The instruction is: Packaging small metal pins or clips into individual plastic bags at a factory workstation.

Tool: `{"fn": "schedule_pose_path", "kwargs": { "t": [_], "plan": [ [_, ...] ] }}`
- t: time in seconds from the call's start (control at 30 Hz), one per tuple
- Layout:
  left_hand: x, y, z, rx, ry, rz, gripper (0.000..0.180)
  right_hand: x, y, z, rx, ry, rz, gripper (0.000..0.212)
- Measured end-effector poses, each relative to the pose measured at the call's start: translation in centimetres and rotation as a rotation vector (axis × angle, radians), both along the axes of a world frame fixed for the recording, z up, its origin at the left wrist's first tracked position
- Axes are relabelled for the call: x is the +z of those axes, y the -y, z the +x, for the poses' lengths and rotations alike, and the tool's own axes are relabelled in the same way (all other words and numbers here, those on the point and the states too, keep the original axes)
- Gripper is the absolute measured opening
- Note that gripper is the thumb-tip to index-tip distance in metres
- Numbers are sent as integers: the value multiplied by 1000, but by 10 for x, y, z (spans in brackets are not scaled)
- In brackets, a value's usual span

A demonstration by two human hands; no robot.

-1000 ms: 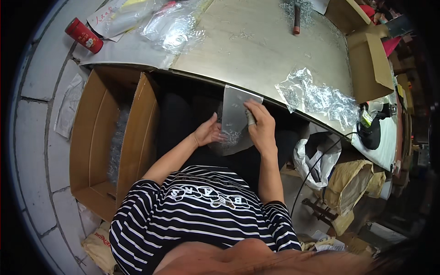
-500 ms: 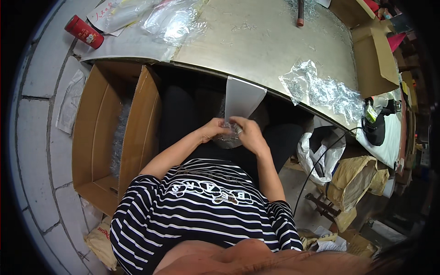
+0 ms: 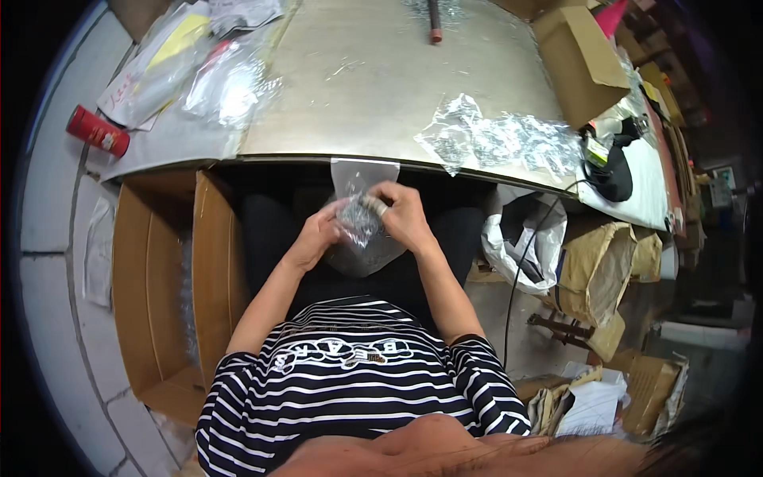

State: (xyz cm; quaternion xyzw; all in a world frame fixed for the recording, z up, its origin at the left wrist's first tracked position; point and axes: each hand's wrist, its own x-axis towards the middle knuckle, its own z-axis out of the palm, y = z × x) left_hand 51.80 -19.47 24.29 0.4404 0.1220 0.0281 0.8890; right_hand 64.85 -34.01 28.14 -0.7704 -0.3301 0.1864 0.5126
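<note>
Over my lap, both hands are at a clear plastic bag [image 3: 362, 258] whose upper part is bunched and shiny. From the left, my left hand [image 3: 315, 235] grips the side of this bag, its fingertips slightly blurred. My right hand [image 3: 404, 219] is closed at the upper right of the bunched plastic, fingers bent over it. A wrap circles one right finger. Beyond the hands, a pale translucent sheet [image 3: 364, 171] stands up against the table's edge; its lower end is hidden behind the plastic. I cannot make out what the bag contains.
A metal-topped table [image 3: 342, 103] lies ahead, with crumpled clear film [image 3: 509, 143] and a dark rod [image 3: 435, 24]. An open cardboard box [image 3: 214, 262] stands at my left. To the right are a white plastic bag [image 3: 524, 254], a black cord [image 3: 520, 274] and a paper sack [image 3: 596, 266].
The whole view has shifted. The pale sheet shows less above my hands, and a shiny bunch of plastic now shows between them. My hands are farther apart.
</note>
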Motion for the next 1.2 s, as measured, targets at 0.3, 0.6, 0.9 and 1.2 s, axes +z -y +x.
{"fn": "schedule_pose_path", "kwargs": {
  "t": [0.3, 0.6, 0.9, 1.2],
  "plan": [
    [17, -11, 2, -102, -75, 492, 15, 23, -6, 31, -403, 127, 175, 6],
    [50, 8, 3, 44, 21, 611, 15, 54, -14, 36, -552, 132, 314, 4],
    [58, -46, 0, -139, 35, 473, 35, 52, -29, 30, -370, 208, 171, 4],
    [45, -26, 18, -128, -106, 616, 12, 32, -35, 13, -376, 205, 139, 4]
  ]
}}
